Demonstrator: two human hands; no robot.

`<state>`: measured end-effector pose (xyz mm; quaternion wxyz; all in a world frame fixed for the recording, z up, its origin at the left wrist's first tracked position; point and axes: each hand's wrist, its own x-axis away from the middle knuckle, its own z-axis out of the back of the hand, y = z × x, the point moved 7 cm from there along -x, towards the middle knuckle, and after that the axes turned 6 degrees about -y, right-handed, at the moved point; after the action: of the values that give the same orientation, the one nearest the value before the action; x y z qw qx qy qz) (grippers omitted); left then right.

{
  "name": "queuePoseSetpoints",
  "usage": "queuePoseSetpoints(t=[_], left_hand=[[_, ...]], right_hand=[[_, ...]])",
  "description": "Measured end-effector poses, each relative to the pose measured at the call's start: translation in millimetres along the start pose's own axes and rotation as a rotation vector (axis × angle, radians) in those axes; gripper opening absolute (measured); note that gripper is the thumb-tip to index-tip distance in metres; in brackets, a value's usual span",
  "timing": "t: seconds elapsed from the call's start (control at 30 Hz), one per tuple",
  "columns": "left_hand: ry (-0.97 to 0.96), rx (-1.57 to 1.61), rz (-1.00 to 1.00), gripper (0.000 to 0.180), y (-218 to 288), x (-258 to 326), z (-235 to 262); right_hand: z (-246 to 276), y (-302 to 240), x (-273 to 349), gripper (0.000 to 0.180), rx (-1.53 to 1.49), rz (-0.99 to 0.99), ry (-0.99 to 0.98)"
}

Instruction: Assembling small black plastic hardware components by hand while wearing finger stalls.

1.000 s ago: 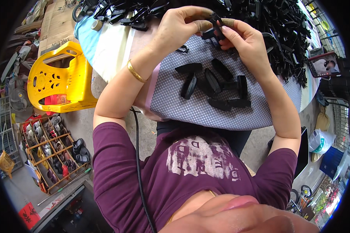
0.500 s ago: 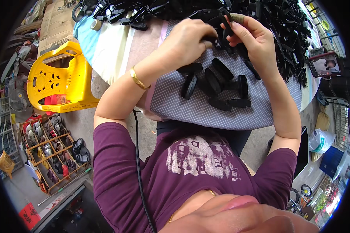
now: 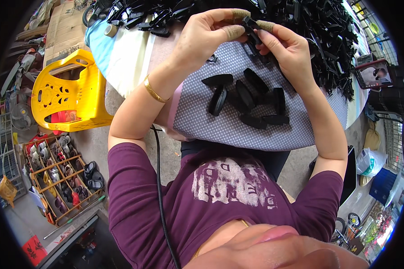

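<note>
At the far side of the cloth-covered table, my left hand [image 3: 204, 38] and my right hand [image 3: 289, 54] meet around a slim black plastic piece [image 3: 251, 31]. Each hand pinches it between thumb and forefinger. Tan wraps cover several of my fingertips. Below my hands, several black, boat-shaped pieces [image 3: 244, 93] lie loose on the dotted grey cloth [image 3: 197, 119]. A big heap of similar-looking black parts [image 3: 318, 40] rises just beyond and to the right of my hands. The exact kind of the held piece cannot be made out.
A yellow plastic chair [image 3: 87, 89] stands left of the table, with a shoe rack [image 3: 60, 179] nearer me. A roll of tape [image 3: 111, 30] sits at the table's far left. On the right is a propped phone [image 3: 375, 75]. A black cable [image 3: 159, 188] hangs by my left arm.
My left hand has moved up from the near side of the heap and now pinches the black piece together with my right hand. The loose pieces stay nearly where they were.
</note>
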<state>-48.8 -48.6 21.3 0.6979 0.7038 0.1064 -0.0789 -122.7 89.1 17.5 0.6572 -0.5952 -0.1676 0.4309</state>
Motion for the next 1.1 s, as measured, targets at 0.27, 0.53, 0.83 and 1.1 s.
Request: queuePoseSetpoints(t=[0.27, 0.53, 0.83, 1.1], left_hand=[[0.112, 0.143, -0.020, 0.028, -11, -2, 6], [0.083, 0.089, -0.128, 0.027, 2, 3, -3], [0.026, 0.121, -0.136, 0.030, 3, 4, -5], [-0.032, -0.071, -0.257, 0.024, 21, 7, -13]], right_hand=[[-4, 2, 1, 0.027, -0.042, -0.016, -0.007], [-4, -4, 4, 0.022, 0.166, 0.079, 0.063], [-15, -13, 3, 0.029, 0.251, 0.033, -0.102], [-16, -37, 10, 0.017, 0.586, 0.388, 0.008]])
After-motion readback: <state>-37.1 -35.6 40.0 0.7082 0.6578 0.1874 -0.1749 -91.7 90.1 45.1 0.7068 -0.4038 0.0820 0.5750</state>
